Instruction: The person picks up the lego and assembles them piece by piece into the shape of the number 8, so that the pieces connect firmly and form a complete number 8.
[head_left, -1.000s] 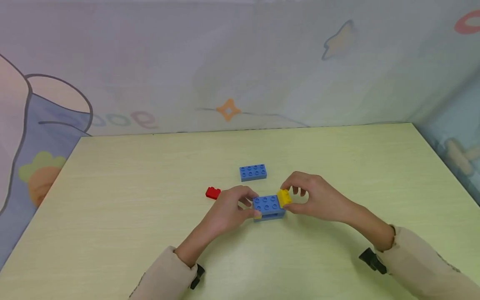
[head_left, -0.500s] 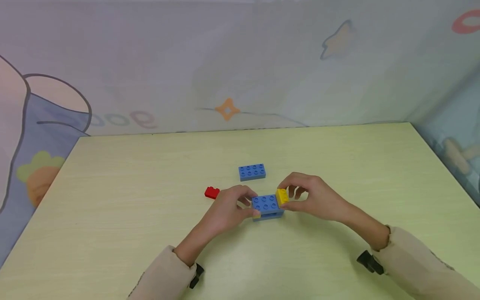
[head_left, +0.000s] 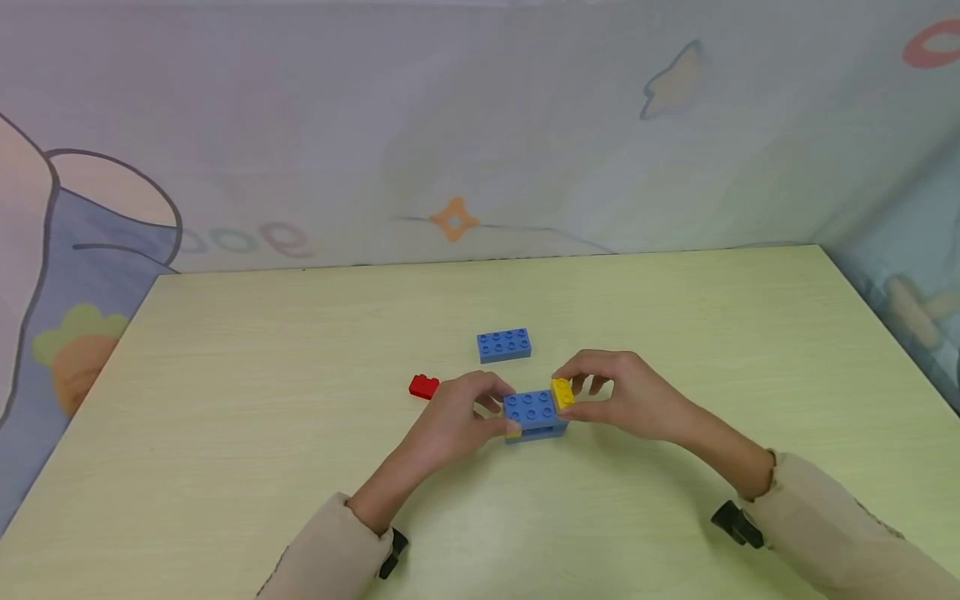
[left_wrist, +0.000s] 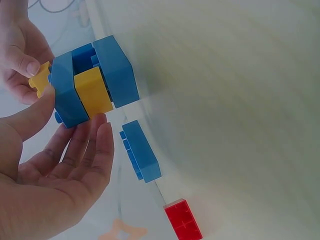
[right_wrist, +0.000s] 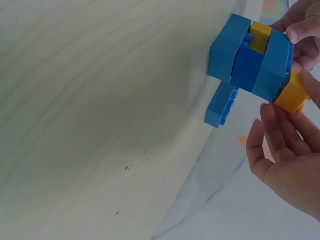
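Note:
My left hand [head_left: 461, 421] grips the left end of a stack of building bricks [head_left: 531, 406] on the table, thumb in front and fingers behind. In the left wrist view, the stack has a blue lower brick [left_wrist: 117, 70], a yellow middle brick [left_wrist: 93, 91] and a blue upper brick [left_wrist: 70, 90]. Between thumb and fingers, my right hand [head_left: 633, 396] pinches a small yellow brick [head_left: 563, 393] at the right end of the stack's top. The right wrist view shows this yellow brick [right_wrist: 291, 93] against the upper brick's studs, slightly tilted, with a narrow gap at one side.
A loose blue brick [head_left: 504, 345] with several studs lies behind the stack. To the left, a red brick [head_left: 423, 386] is partly hidden by my left hand. A printed cloth [head_left: 337, 133] hangs along the table's [head_left: 262, 375] back edge.
The small yellow brick has tipped flatter onto the stack's right end, and my right hand has shifted slightly with it. My left hand keeps its hold; the loose bricks lie as before.

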